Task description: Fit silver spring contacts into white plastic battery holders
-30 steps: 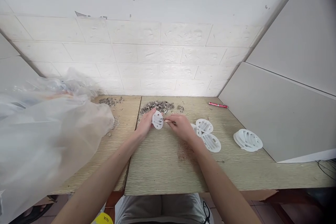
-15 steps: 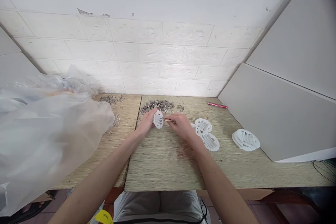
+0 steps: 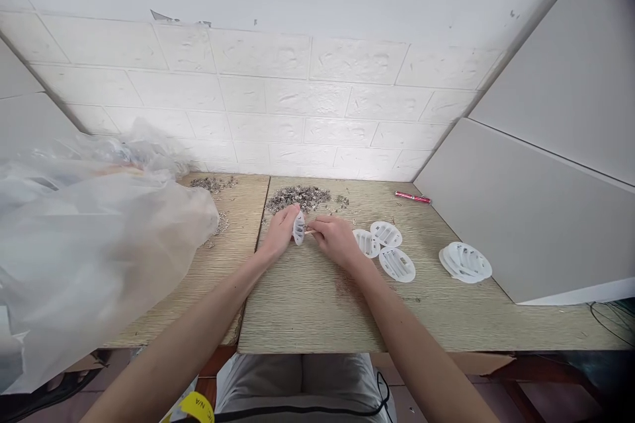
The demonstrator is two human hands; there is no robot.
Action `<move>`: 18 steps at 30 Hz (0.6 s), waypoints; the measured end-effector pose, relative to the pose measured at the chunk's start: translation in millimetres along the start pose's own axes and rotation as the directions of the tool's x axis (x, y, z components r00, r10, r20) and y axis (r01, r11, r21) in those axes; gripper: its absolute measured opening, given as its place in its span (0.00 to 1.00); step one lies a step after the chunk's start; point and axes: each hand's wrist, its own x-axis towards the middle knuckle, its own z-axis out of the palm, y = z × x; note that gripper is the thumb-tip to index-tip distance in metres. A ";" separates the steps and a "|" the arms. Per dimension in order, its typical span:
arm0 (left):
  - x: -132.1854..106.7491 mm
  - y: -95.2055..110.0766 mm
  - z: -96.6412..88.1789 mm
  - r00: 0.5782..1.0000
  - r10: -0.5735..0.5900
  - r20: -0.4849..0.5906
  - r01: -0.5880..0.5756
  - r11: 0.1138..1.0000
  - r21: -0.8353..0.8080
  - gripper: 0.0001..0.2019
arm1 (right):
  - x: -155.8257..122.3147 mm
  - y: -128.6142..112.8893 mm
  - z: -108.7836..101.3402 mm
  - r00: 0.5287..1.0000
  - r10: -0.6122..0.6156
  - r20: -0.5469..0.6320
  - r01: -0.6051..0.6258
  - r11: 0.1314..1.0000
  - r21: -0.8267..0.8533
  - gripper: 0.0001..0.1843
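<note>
My left hand [image 3: 282, 232] grips a white round plastic disc with slots [image 3: 298, 229], held upright above the table and seen nearly edge-on. Closed around a thin pale stick [image 3: 311, 232] is my right hand [image 3: 333, 235]; the stick's end points at the disc's slotted face, and whether it touches cannot be made out. Behind both hands lies a pile of small metal pieces [image 3: 299, 197]. Just right of my right hand are three similar discs, among them a near one [image 3: 397, 265], lying flat with slots showing.
A stack of white discs [image 3: 466, 262] sits farther right by the grey panel [image 3: 546, 211]. Near it at the back lies a red pen-like stick [image 3: 413, 197]. A large translucent plastic bag [image 3: 99, 251] covers the left side, beside more metal pieces [image 3: 213, 184].
The disc in my left hand has turned from facing me more openly to nearly edge-on. My right hand has shifted slightly left, uncovering more of the disc beside it.
</note>
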 end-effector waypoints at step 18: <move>-3.3 0.0 0.3 0.998 0.063 0.024 -0.065 0.993 0.095 0.18 | -0.6 -4.5 4.1 1.000 0.003 0.004 -0.003 1.000 -0.015 0.15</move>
